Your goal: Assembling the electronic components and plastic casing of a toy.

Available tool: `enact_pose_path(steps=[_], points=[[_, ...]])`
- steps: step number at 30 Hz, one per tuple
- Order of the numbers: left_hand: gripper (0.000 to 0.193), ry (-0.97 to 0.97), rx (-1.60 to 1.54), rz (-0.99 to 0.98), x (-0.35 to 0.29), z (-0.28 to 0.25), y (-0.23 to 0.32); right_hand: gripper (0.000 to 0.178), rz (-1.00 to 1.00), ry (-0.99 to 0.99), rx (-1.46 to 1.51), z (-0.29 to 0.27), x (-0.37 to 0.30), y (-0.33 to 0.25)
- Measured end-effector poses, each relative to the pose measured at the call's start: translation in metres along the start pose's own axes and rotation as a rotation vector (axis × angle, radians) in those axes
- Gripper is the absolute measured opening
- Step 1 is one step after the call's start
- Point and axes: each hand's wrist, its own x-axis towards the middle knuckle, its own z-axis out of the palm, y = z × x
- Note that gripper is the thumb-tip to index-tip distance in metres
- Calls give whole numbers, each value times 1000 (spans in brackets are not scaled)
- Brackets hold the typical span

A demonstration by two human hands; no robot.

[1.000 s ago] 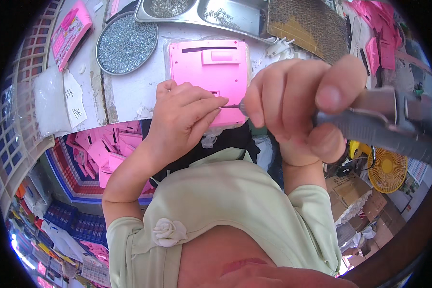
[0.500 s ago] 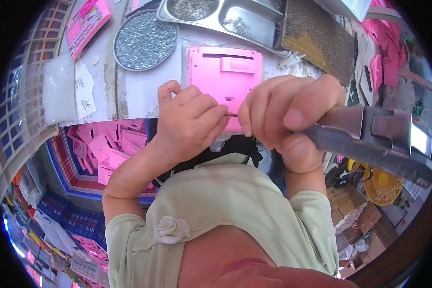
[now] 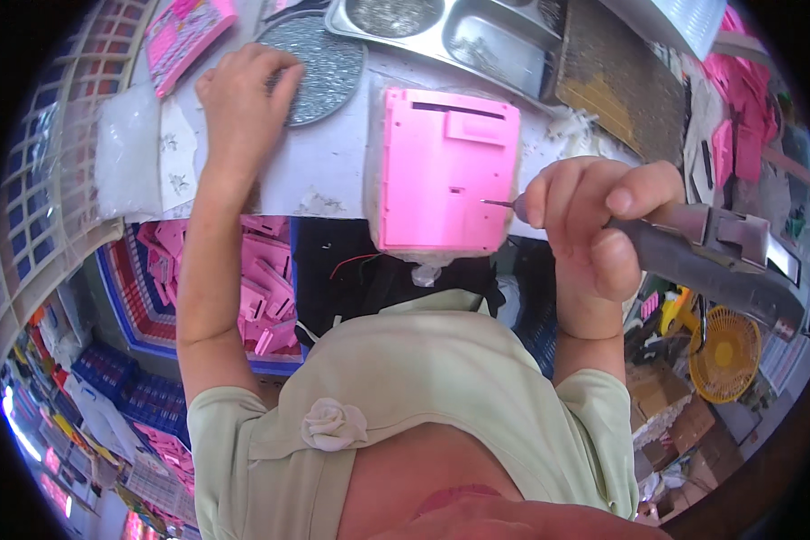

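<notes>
My left hand (image 3: 243, 99) reaches over the left edge of a round tray (image 3: 328, 76) full of small silvery metal pieces. Its thumb and forefinger come together at the tips; what they pinch, if anything, is too small to make out. My right hand (image 3: 589, 211) is wrapped round a grey power screwdriver (image 3: 720, 270). Its thin bit points left, over the lower right part of a pink plastic casing (image 3: 423, 189). The casing lies in a clear, tape-like holder at the table's front edge, with a slot along its top and a small rectangular hole near the middle.
Behind the casing stands a metal compartment tray (image 3: 486, 49), with a brown board (image 3: 616, 76) to its right. A pink patterned case (image 3: 189, 40) and a clear plastic bag (image 3: 128, 153) lie at left. Below, a crate (image 3: 139, 333) holds pink parts. A yellow fan (image 3: 724, 355) stands lower right.
My left hand has left the screwdriver bit and moved up and left to the round tray. My right hand has drawn slightly right with the screwdriver, uncovering the casing.
</notes>
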Motion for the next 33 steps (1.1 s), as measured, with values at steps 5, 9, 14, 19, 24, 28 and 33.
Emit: enact_pose_path(steps=[5,9,14,19,24,28,33], points=[[18,19,57,65,3,14,-21,27,55,46,-31,-4,-36,-13],[20,-72,-66,-60,1,10,-16,25,83,119,-202,-1,-57,-11],[16,-150,-729,323,-28,-16,112,22,29,127,-298,0,-74,0],[21,-296,-633,498,-44,-4,131,20,-86,-48,-353,-4,-72,14],[18,-296,-642,472,-46,-1,133,18,-156,-205,-324,0,-65,22],[15,-292,-646,460,-49,-1,132,18,-99,-175,-115,-9,-39,6],[12,-264,-672,457,-51,3,132,18,-209,-184,-332,-6,-34,33]])
